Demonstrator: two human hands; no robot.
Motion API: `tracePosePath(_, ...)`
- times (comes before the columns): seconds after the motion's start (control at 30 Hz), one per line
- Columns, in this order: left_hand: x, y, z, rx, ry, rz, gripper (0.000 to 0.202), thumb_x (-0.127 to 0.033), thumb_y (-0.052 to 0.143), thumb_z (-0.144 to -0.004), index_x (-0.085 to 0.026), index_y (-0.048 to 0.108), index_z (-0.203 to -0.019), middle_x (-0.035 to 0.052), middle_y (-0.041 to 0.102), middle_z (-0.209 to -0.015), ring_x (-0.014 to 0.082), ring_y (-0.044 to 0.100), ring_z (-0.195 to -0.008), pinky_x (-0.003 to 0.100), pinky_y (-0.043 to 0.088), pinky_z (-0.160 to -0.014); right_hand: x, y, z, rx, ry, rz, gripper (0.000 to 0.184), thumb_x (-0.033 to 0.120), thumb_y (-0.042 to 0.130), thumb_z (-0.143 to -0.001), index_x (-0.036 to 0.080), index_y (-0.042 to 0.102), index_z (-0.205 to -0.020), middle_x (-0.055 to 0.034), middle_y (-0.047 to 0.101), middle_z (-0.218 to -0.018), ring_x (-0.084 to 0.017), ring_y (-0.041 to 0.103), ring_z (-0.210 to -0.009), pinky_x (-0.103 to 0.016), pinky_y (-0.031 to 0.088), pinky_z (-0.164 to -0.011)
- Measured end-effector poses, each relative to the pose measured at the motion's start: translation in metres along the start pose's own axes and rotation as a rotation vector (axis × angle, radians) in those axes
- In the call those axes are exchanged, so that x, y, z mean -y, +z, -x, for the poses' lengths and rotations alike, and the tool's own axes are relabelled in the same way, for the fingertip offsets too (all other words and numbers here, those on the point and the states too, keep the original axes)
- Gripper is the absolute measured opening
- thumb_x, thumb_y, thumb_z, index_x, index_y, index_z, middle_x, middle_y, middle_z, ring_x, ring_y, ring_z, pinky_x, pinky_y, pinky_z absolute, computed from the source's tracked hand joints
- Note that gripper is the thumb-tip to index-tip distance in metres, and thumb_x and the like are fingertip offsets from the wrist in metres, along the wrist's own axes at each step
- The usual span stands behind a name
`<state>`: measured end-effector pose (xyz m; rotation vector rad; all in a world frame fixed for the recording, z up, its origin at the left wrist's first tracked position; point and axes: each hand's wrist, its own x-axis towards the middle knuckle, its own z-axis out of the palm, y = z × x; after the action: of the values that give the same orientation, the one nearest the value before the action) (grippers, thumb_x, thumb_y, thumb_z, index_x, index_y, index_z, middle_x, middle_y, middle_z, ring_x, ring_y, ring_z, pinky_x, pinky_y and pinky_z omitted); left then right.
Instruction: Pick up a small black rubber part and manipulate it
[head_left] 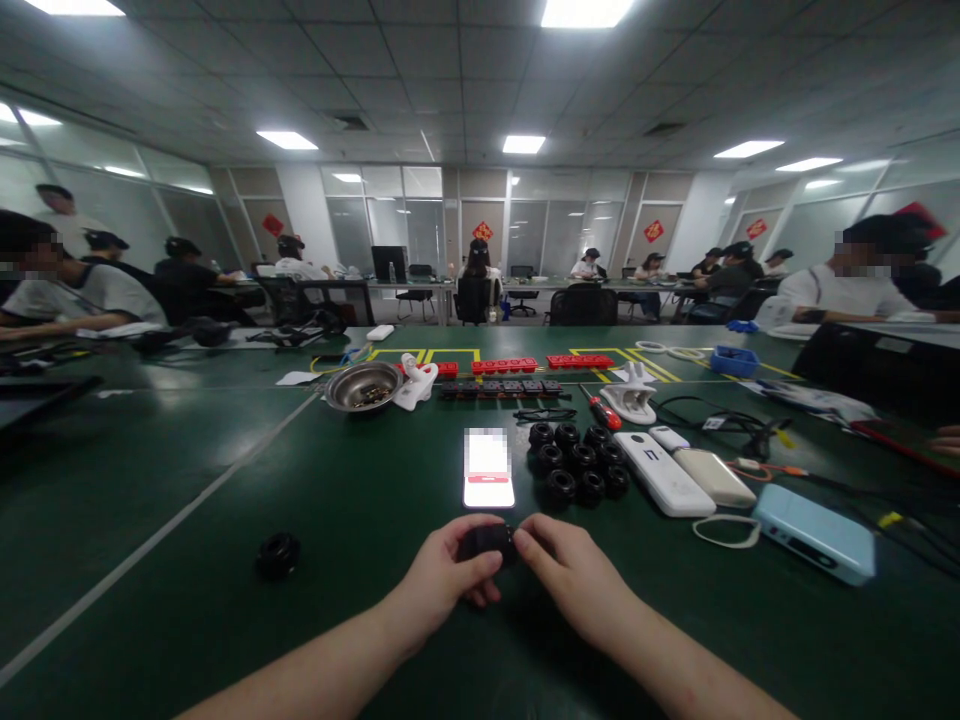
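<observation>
My left hand and my right hand meet at the front of the green table, both closed on one small black round part held between the fingertips. Just beyond them a lit phone lies flat. To its right sits a cluster of several black round parts. One more black ring part lies alone on the table to the left of my left hand.
A metal bowl, white holders, red and black connector strips, a red-handled screwdriver, white power banks, a light blue box and cables lie further out. Several people sit at surrounding tables.
</observation>
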<state>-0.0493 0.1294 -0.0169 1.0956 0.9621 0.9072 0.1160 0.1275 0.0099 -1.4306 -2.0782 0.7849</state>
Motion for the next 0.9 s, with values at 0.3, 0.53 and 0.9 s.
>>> tracePosePath(0.3,0.0006,-0.0033,-0.0018,0.063,-0.059,0.016,0.042,-0.042,0.054,-0.07,-0.011,0.049,-0.097,0.0048,0.061,-0.07,0.0108,0.059,-0.049,0.019,0.039,-0.045,0.0045,-0.001,0.0046,0.014,-0.166,-0.042,0.024,0.017,0.055,-0.071,0.02,0.052,-0.094,-0.0015,0.057,-0.086,-0.015,0.051,-0.075,-0.023,0.038,-0.064)
tracePosePath(0.53,-0.0016,0.0003,0.0006,0.017,-0.015,-0.012,0.044,-0.028,0.064,-0.063,-0.014,0.049,-0.103,0.0021,0.06,-0.074,0.0091,0.057,-0.05,0.021,0.04,-0.047,0.0006,-0.0009,0.0013,0.012,-0.055,-0.058,0.022,0.037,0.041,-0.082,0.019,0.052,-0.088,0.0,0.057,-0.071,-0.013,0.052,-0.063,-0.023,0.037,-0.056)
tracePosePath(0.9,0.0006,-0.0014,-0.0009,0.035,-0.029,-0.015,0.043,-0.035,0.061,-0.065,-0.011,0.05,-0.1,0.0039,0.061,-0.071,0.0106,0.058,-0.05,0.02,0.04,-0.046,0.005,-0.0021,0.0046,-0.002,-0.169,-0.035,0.025,0.02,0.057,-0.07,0.021,0.05,-0.094,-0.0008,0.056,-0.087,-0.014,0.051,-0.073,-0.022,0.038,-0.061)
